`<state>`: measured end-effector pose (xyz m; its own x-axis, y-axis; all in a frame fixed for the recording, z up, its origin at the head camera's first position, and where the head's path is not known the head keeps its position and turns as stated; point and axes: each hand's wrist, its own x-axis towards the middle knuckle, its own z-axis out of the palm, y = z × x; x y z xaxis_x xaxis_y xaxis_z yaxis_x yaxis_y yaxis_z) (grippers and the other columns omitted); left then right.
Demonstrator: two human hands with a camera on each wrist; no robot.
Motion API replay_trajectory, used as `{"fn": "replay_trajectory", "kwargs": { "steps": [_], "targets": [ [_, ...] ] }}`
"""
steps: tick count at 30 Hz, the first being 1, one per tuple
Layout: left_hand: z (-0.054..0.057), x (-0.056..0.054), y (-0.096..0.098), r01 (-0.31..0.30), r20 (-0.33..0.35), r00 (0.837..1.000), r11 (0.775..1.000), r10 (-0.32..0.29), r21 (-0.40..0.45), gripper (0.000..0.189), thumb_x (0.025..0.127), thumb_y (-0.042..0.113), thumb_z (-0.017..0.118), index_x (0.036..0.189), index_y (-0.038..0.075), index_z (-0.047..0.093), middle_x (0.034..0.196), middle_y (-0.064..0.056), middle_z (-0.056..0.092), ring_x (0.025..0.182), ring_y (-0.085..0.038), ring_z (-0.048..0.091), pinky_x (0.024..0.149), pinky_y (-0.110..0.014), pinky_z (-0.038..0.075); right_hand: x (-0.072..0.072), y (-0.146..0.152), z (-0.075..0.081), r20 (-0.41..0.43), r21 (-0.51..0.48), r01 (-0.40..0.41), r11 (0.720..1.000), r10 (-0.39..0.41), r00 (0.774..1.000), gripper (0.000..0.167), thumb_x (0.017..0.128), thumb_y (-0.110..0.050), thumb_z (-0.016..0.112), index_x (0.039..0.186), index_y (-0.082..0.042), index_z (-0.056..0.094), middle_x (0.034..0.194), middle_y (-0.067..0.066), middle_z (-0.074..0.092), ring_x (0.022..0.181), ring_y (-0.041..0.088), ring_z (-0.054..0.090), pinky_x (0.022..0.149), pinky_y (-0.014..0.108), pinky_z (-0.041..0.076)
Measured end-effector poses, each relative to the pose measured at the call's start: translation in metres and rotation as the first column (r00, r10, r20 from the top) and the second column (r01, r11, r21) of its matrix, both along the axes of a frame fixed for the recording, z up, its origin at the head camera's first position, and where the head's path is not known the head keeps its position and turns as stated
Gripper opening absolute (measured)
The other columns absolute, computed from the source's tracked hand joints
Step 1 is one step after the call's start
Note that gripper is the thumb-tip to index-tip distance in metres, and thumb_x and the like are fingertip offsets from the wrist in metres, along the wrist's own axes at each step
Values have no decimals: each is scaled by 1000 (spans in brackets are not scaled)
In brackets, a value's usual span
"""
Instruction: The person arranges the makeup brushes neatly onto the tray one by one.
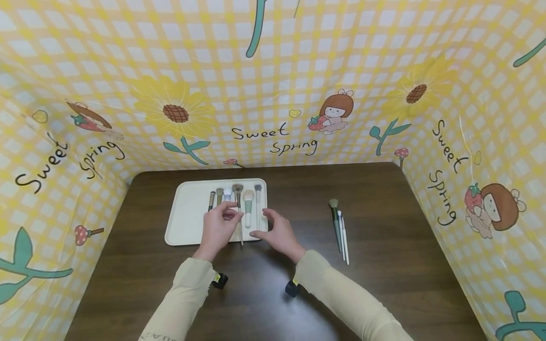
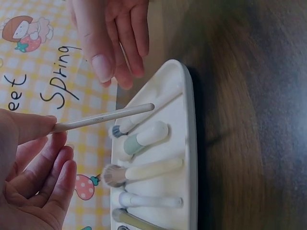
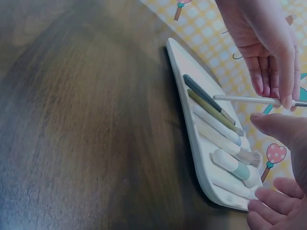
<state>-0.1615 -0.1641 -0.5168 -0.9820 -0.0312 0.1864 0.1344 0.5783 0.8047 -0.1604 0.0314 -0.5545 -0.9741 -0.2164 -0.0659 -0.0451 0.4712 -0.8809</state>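
My left hand [image 1: 219, 227] pinches a slim pale-handled makeup brush [image 2: 105, 116] between thumb and fingers, raised above the cream tray [image 1: 183, 208]. Its bristle end is hidden behind the fingers in the left wrist view. With fingers spread and nothing held, my right hand [image 1: 277, 232] hovers at the tray's right end. Side by side in the tray lie a slim white brush [image 1: 258, 208], a green-and-white brush [image 1: 248, 208], a brown-bristled brush with a beige handle [image 2: 153, 169], a white-and-blue brush [image 2: 148, 200], an olive brush [image 3: 211, 110] and a dark-handled brush [image 3: 206, 96].
On the dark wooden table [image 1: 384, 227], right of the tray, a green brush [image 1: 335, 227] lies beside two slim white brushes [image 1: 343, 241]. Yellow checked cloth [image 1: 273, 94] encloses the table at the back and both sides.
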Motion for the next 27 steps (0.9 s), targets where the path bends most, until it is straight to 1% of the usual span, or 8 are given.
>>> {"fn": "replay_trajectory", "kwargs": {
  "steps": [3, 5, 9, 12, 15, 18, 24, 27],
  "targets": [
    [-1, 0, -3, -4, 7, 1000, 1000, 4, -5, 25, 90, 9, 79, 112, 1, 73, 85, -8, 76, 76, -23, 73, 73, -42, 60, -2, -1, -4, -17, 53, -10, 999, 10, 1000, 89, 80, -33, 89, 151, -2, 45, 149, 18, 51, 136, 32, 49, 111, 44, 40],
    [-3, 0, -4, -3, 8, 1000, 1000, 3, -5, 25, 90, 10, 79, 112, 0, 73, 85, -8, 76, 77, -24, 73, 74, -42, 60, -3, -1, -6, -39, 68, -27, 997, 30, 999, 96, 78, -34, 90, 153, 0, 40, 153, 19, 45, 139, 33, 44, 113, 44, 37],
    [-3, 1, -7, -1, 5, 1000, 1000, 1, -5, 24, 90, 9, 79, 111, 0, 73, 85, -8, 76, 76, -23, 72, 73, -42, 60, -6, -3, -10, -76, 116, -87, 989, 96, 993, 111, 75, -38, 92, 156, 5, 30, 159, 24, 33, 145, 35, 34, 116, 45, 32],
    [-1, 2, -9, -4, 2, 1000, 1000, 4, -16, 24, 89, 9, 79, 111, -1, 74, 85, -9, 75, 75, -23, 72, 72, -41, 60, -9, -4, -11, -76, 173, -132, 976, 147, 986, 120, 74, -42, 92, 157, 8, 22, 162, 27, 23, 149, 37, 24, 119, 43, 27],
    [0, 2, -11, -11, 3, 1000, 999, 11, -31, 24, 89, 9, 78, 111, -1, 74, 85, -9, 75, 75, -23, 72, 72, -41, 60, -13, -7, -15, -74, 231, -154, 961, 175, 982, 124, 75, -46, 90, 157, 10, 16, 164, 29, 16, 151, 37, 18, 120, 41, 23],
    [-1, 2, -14, -16, 4, 1000, 999, 16, -37, 25, 89, 9, 78, 111, -1, 75, 85, -9, 75, 75, -23, 72, 72, -41, 60, -17, -9, -18, -77, 273, -150, 950, 177, 981, 126, 75, -50, 89, 158, 10, 15, 164, 29, 13, 152, 36, 16, 120, 40, 22],
    [-3, 0, -19, -30, 7, 1000, 999, 31, -43, 26, 89, 9, 79, 113, -1, 75, 85, -9, 75, 74, -22, 72, 71, -40, 60, -24, -13, -22, -65, 346, -154, 926, 187, 980, 131, 72, -57, 89, 158, 9, 16, 165, 28, 13, 152, 35, 15, 120, 39, 21],
    [-3, 0, -20, -38, 9, 999, 998, 39, -45, 26, 89, 9, 79, 113, -1, 75, 85, -10, 76, 74, -23, 72, 71, -41, 60, -26, -15, -23, -59, 370, -168, 914, 203, 977, 131, 71, -56, 90, 158, 9, 15, 165, 28, 13, 153, 34, 14, 121, 38, 21]
  ]
}}
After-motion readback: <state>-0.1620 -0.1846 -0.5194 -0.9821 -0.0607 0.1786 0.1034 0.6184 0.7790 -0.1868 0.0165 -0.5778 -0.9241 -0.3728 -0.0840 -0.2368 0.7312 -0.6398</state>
